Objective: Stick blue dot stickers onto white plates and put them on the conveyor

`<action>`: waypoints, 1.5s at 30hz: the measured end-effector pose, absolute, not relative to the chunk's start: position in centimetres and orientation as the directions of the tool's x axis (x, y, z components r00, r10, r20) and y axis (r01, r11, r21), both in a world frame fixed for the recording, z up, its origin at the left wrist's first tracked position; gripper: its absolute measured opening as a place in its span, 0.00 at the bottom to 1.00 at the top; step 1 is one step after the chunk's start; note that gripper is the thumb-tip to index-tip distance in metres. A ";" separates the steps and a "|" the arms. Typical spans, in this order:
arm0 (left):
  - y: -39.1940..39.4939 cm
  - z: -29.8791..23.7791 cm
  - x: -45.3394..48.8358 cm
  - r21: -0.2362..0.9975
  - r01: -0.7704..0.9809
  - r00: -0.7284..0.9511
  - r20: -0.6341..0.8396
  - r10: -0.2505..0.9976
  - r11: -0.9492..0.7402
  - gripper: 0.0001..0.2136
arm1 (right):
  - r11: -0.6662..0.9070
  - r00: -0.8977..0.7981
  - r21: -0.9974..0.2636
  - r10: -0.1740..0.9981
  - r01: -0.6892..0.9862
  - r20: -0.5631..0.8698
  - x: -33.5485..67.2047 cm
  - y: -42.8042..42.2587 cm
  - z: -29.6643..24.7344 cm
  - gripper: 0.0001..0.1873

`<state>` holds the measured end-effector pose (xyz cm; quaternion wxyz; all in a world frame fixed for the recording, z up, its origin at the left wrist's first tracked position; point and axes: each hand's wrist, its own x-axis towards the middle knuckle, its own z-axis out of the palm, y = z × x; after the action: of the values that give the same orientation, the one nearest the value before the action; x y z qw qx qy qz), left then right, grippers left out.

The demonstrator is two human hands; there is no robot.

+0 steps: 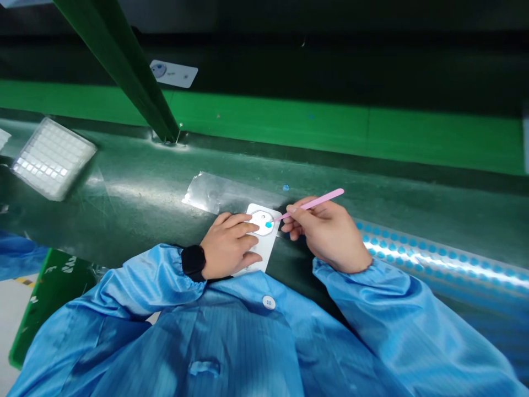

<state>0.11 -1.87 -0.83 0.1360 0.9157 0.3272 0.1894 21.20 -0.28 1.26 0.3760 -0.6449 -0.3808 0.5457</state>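
Observation:
A white rectangular panel [268,242] with a rounded disc shape at its far end lies in front of me on the green bench. On that disc sits a small round blue sticker [268,225]. My left hand [231,245] rests with its fingers spread over the panel's left side. Pinched in my right hand [326,229] are pink tweezers [320,199], whose tip points at the blue sticker; whether they touch cannot be made out. Part of the panel's near end is hidden under my left hand.
Clear film [219,190] lies behind the panel, with a loose blue dot [286,188] nearby. A sheet of blue dots [413,251] extends rightward. At left stands a clear tray of white pieces [53,157]. A green post [128,71] rises near another white panel [176,74] on the green belt.

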 end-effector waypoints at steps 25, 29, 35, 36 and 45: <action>-1.9 -0.7 0.2 0.370 0.546 0.706 0.280 0.651 -0.752 0.12 | -0.407 0.103 -0.885 0.914 0.226 -0.393 20.9 -0.4 1.9 0.19; -1.8 -0.7 0.3 0.377 0.551 0.705 0.267 0.657 -0.744 0.13 | -0.404 0.106 -0.886 0.915 0.228 -0.390 20.8 -0.5 1.9 0.17; -1.6 -0.6 0.5 0.375 0.564 0.711 0.233 0.664 -0.736 0.14 | -0.397 0.110 -0.890 0.918 0.225 -0.381 20.7 -0.4 2.0 0.17; -1.6 -0.5 0.5 0.372 0.568 0.711 0.228 0.666 -0.734 0.14 | -0.397 0.112 -0.890 0.918 0.224 -0.381 20.7 -0.5 2.0 0.17; -1.6 -0.1 1.0 0.329 0.615 0.700 0.191 0.688 -0.717 0.21 | -0.392 0.117 -0.895 0.919 0.211 -0.375 20.6 -0.5 2.0 0.16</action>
<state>0.97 -1.62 -0.13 0.1207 0.9141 0.3563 0.1513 20.60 -0.49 1.97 0.3482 -0.6614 -0.4273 0.5087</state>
